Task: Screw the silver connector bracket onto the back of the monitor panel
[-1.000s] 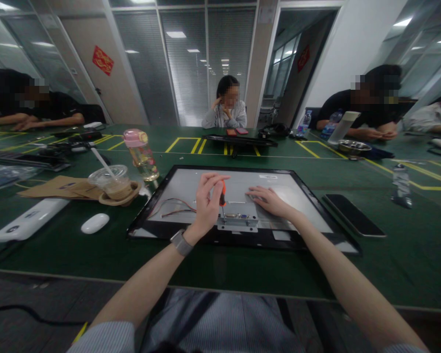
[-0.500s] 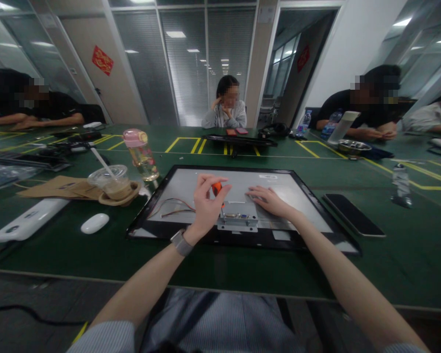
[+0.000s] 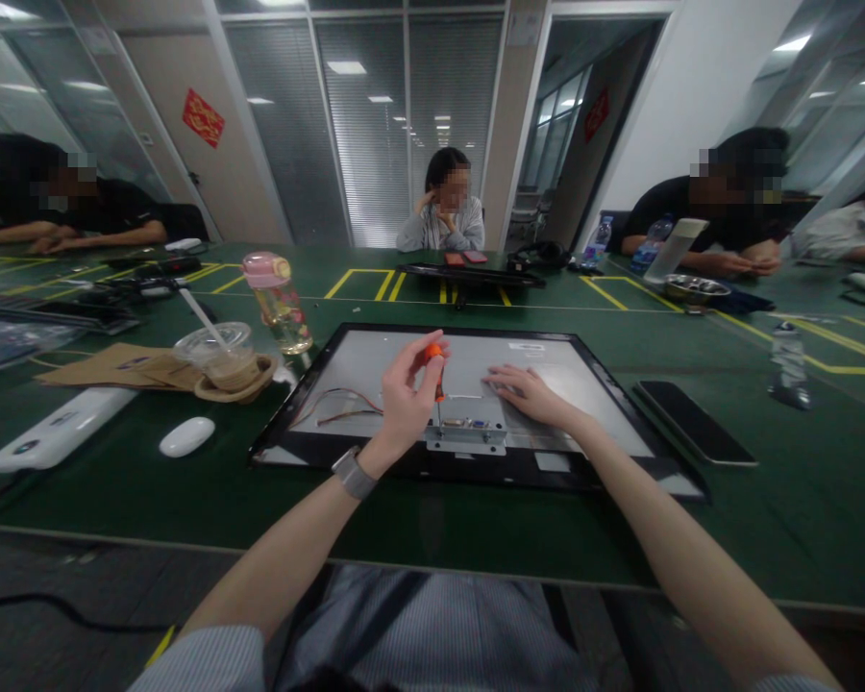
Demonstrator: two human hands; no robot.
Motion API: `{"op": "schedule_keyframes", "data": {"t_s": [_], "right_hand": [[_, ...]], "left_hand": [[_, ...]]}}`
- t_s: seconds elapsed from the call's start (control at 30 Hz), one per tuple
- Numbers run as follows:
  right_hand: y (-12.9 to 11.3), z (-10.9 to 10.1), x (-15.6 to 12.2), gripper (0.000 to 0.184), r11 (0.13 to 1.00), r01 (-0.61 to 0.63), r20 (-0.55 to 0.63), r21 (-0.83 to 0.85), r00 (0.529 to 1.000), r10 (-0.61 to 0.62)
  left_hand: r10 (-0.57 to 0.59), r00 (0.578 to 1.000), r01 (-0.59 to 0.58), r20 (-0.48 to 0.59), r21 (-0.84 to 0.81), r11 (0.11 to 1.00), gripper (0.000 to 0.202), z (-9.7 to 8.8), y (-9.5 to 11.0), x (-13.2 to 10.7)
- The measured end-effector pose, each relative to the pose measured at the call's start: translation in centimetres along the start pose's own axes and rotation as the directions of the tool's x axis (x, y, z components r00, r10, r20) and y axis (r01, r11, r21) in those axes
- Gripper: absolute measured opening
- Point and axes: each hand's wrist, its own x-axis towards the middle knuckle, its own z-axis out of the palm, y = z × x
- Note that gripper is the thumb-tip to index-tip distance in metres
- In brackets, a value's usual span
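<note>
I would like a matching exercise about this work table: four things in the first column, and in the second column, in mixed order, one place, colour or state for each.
Column one
1. the screwdriver
2. the phone
3. the bottle near the flat panel
4. the clear plastic cup

Column two
A. has a pink lid
B. lies, dark side up, on the green table, to the right of the panel
C. sits in a brown holder
D. has an orange handle, with its shaft pointing down at the metal bracket

Right pairs: 1-D, 2-B, 3-A, 4-C
</note>
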Motion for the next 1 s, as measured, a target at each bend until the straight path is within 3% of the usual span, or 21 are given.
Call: {"op": "schedule_keyframes", "data": {"t_s": [0.2, 0.27, 0.43, 0.53, 0.67, 0.77, 0.9, 1.0], "right_hand": [[0.0, 0.0, 0.0, 0.044, 1.0, 0.0, 0.006, -0.01, 1.0, 0.0], [0.0, 0.0, 0.0, 0.044, 1.0, -0.007, 0.011, -0.005, 1.0, 0.007], [0.0, 0.1, 0.0, 0.043, 1.0, -0.018, 0.008, 0.0, 1.0, 0.018], [0.1, 0.2, 0.0, 0.044, 1.0, -0.009, -0.001, -0.005, 1.0, 0.009], [0.2, 0.3, 0.0, 0.043, 1.0, -0.005, -0.005, -0.012, 1.0, 0.005], [0.2, 0.3, 0.0, 0.043, 1.0, -0.007, -0.002, -0.01, 1.0, 0.007], [0.2, 0.2, -0.1, 0.043, 1.0, -0.013, -0.007, 0.0, 1.0, 0.013], [0.1, 0.1, -0.1, 0.043, 1.0, -0.015, 0.001, 0.006, 1.0, 0.015]], "left_hand": [[0.066, 0.995, -0.059, -0.076, 0.099, 0.993, 0.018, 0.0, 0.1, 0.3], [0.074, 0.996, -0.069, -0.055, 0.1, 0.993, 0.014, -0.2, 0.3, 0.4], [0.02, 0.998, -0.021, 0.058, 0.015, 1.0, 0.031, -0.7, 0.6, 0.5], [-0.002, 0.996, 0.002, 0.09, -0.002, 1.0, 0.027, -0.9, 0.5, 0.8], [0.087, 0.991, -0.097, 0.102, 0.106, 0.99, 0.013, -1.2, 0.2, 1.7], [0.099, 0.984, -0.113, 0.146, 0.096, 0.989, 0.011, -1.7, 0.2, 2.4], [0.006, 0.955, -0.011, 0.297, 0.015, 1.0, 0.029, -2.5, 0.7, 2.9], [-0.081, 0.921, 0.108, 0.381, -0.051, 0.993, 0.031, -2.8, 1.0, 3.1]]}}
